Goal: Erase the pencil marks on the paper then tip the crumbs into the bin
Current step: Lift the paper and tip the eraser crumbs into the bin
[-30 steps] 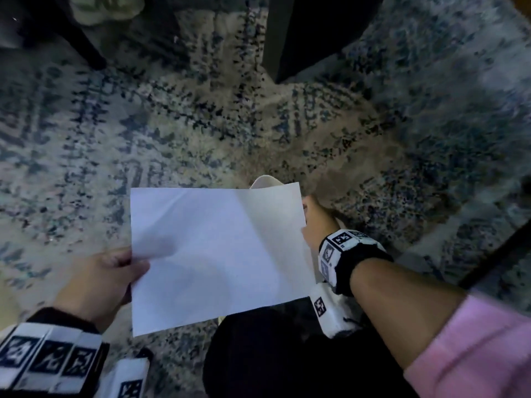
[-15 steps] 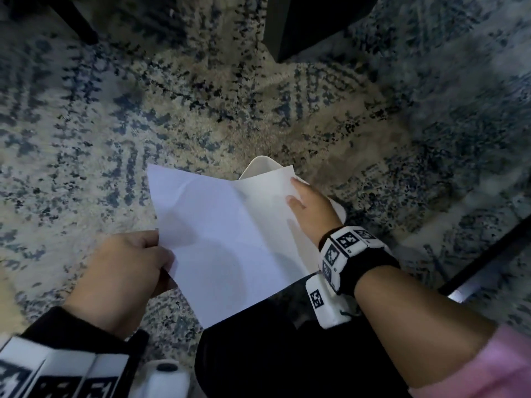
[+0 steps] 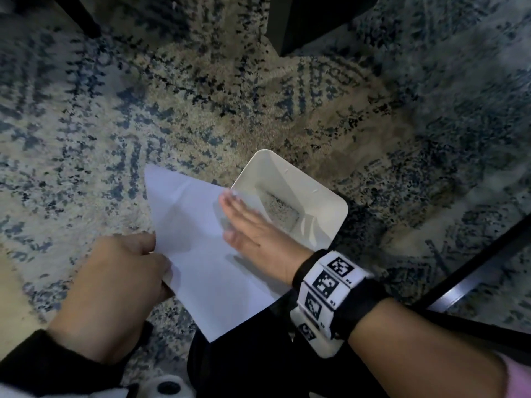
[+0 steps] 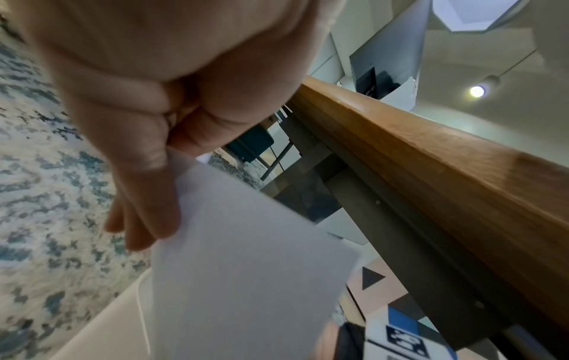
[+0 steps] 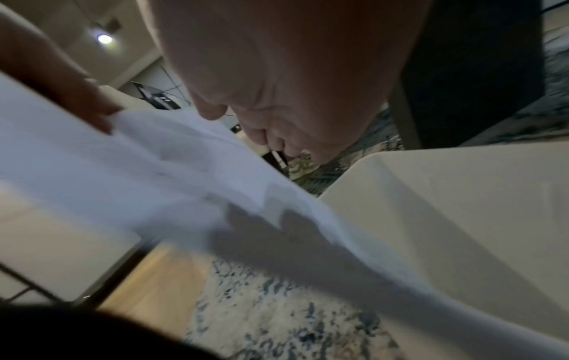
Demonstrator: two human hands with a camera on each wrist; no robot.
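Nearest to us, a dark trouser leg (image 3: 258, 366) fills the bottom of the head view. Just above it our left hand (image 3: 120, 285) grips the near left edge of the white sheet of paper (image 3: 201, 254), fingers (image 4: 144, 214) curled under it and thumb on top, pinching it fast. Our right hand (image 3: 253, 228), with a black wristband of printed markers (image 3: 330, 285) behind it, lies flat on the sheet's right side, fingers (image 3: 232, 205) straight and pressed together, pointing away from us. The paper hangs in the air above the floor, tilted, its right edge over the rim of the white, rounded-square plastic bin (image 3: 324, 202). The bin stands on the blue-and-beige patterned rug (image 3: 143, 110), just beyond our right hand, and we see a pale grey speckled layer in its bottom. Farther off, a dark furniture leg (image 3: 301, 21) rises at the top.
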